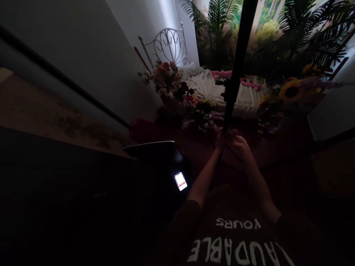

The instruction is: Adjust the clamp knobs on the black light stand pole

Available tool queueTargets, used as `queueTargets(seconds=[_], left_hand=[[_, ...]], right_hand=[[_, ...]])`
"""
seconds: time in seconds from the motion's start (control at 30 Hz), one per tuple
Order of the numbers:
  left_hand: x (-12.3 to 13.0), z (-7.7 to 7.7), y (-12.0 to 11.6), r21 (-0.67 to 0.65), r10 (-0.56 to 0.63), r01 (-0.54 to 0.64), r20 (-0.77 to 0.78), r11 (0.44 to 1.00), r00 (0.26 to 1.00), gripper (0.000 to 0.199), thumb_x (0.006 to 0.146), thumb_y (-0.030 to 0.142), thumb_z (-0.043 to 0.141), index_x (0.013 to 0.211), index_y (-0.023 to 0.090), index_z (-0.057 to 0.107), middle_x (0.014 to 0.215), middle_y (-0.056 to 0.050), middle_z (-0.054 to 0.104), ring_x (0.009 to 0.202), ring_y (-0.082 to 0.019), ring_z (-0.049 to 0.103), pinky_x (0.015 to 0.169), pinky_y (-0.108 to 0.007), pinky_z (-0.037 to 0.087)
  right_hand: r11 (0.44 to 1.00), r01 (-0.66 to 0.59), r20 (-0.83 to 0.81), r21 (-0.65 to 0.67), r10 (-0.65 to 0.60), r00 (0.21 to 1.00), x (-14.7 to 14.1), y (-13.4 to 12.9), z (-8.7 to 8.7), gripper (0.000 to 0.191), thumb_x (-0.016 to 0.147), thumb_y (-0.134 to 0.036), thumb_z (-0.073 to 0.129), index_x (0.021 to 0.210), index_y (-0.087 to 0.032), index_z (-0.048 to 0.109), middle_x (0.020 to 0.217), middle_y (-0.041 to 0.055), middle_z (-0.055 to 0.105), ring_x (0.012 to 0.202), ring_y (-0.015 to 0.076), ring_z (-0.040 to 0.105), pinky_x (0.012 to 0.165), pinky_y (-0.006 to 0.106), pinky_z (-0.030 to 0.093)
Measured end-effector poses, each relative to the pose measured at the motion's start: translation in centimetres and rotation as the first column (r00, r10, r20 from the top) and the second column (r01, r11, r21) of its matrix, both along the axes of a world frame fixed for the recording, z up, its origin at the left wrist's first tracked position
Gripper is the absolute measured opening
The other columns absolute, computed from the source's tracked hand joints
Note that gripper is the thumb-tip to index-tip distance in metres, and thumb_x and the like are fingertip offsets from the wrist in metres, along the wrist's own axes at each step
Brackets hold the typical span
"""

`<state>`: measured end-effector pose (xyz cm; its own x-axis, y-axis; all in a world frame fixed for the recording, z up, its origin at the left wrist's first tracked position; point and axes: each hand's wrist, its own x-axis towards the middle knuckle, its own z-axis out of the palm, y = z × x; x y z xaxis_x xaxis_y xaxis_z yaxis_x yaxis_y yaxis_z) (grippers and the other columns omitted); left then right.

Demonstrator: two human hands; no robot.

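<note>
A dark upright pole [235,74] runs up from in front of me to the top edge of the view, with dark knobs [225,89] on its side partway up. My left hand [220,139] is closed around the lower part of this pole. Just to the right of it, my right hand [239,145] has its fingers bent together beside the pole. Something small and dark seems to lie at its fingertips, but the dim light hides what it is.
Artificial flowers [191,98] and a white draped cloth [205,85] lie beyond the pole, near a metal headboard [170,44] and palm leaves [219,18]. Sunflowers [290,91] stand at right. A lit screen [181,181] glows left of my forearm. A dark bar [63,79] slants at left.
</note>
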<state>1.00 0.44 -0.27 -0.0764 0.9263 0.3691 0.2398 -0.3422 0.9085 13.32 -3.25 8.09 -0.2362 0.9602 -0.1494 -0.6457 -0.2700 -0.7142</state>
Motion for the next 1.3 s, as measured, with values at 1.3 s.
queueTargets(seconds=[1.3], left_hand=[[25.9,5.3,-13.7,-0.044,-0.825,0.824,-0.036,0.565,0.564,0.042,0.099,0.04,0.045,0.132,0.015,0.047,0.123,-0.017,0.064,0.113,-0.025,0.062,0.099,-0.039,0.048]], right_hand=[[0.48,0.845,0.51,-0.236,-0.679,0.528,20.9,-22.0,1.2,0.014,0.089,-0.033,0.065,0.088,-0.022,0.072,0.08,-0.0007,0.077,0.064,0.0096,0.069,0.053,0.016,0.047]])
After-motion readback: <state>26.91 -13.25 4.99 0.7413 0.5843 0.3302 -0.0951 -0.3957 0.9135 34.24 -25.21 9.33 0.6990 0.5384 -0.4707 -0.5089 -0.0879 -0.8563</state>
